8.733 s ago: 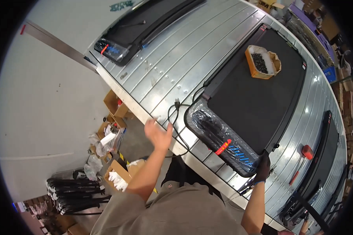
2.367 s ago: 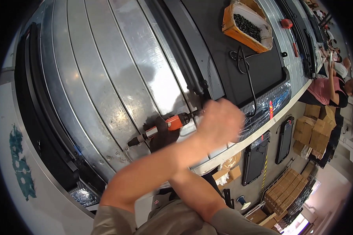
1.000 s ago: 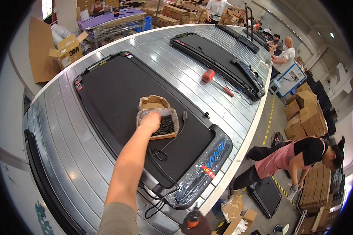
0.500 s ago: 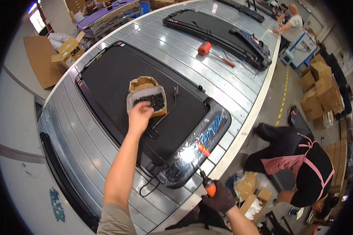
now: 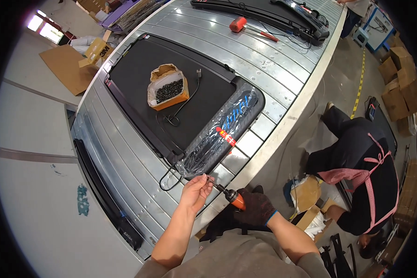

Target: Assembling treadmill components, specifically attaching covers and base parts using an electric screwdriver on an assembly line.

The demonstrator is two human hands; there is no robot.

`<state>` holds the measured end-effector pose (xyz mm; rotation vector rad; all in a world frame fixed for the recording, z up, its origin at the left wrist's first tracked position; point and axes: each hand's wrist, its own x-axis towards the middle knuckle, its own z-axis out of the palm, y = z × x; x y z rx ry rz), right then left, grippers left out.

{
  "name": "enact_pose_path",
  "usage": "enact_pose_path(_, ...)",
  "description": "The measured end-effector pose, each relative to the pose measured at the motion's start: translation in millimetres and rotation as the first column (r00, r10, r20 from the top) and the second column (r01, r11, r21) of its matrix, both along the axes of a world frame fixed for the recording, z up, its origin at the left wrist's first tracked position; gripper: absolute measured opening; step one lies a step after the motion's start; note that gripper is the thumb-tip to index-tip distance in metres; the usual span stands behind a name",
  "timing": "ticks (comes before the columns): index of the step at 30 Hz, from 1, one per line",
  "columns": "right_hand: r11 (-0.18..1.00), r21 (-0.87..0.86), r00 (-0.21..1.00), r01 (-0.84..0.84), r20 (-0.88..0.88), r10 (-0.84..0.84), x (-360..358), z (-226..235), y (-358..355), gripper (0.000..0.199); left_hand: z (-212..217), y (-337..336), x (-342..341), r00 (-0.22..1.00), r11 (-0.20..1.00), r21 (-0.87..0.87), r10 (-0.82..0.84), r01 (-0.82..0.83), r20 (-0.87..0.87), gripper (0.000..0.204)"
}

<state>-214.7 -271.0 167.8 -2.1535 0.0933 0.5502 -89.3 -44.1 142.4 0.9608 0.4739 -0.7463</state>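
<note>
My left hand [image 5: 195, 191], bare, pinches a small screw at the tip of an orange and black power screwdriver [image 5: 227, 194]. My right hand [image 5: 255, 207], in a dark glove, grips the screwdriver's body. Both hands are at the near corner of a black treadmill deck [image 5: 171, 92], whose plastic-wrapped front end [image 5: 222, 132] lies on the metal roller conveyor [image 5: 125, 171]. An orange cardboard box of dark screws [image 5: 167, 90] sits on the treadmill belt. A black power cord [image 5: 169, 173] loops beside my left hand.
A person in a dark top and pink checked apron [image 5: 361, 157] bends down at the right of the conveyor. A red mallet [image 5: 240, 24] and another treadmill [image 5: 273, 11] lie farther along. Cardboard boxes [image 5: 400, 88] are stacked at the right.
My left hand has come back from the screw box to the screwdriver tip. My right hand has brought the screwdriver up to the treadmill's near corner.
</note>
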Motion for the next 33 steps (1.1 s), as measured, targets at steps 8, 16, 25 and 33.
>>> enact_pose_path(8,0.987,0.130,0.995,-0.090,0.044,0.085,4.4,-24.0,-3.8,0.061,9.9,22.0,-5.2,0.895,0.947,0.279,-0.259,0.160,0.364,0.013)
enact_pose_path(16,0.969,0.239,0.995,0.056,-0.091,-0.035,23.4,-63.3,76.1,0.065,-61.3,52.8,12.1,0.999,0.990,0.141,0.032,-0.027,-0.032,0.023)
enact_pose_path(25,0.961,0.239,0.977,0.140,-0.193,-0.095,41.0,-38.7,107.4,0.064,-41.0,73.7,30.4,0.999,0.924,0.383,0.033,-0.014,-0.043,0.023)
enact_pose_path(33,0.967,0.231,0.973,0.104,-0.227,-0.051,25.8,-41.8,108.9,0.064,12.4,77.1,3.1,0.957,0.772,0.620,-0.266,0.139,0.116,0.022)
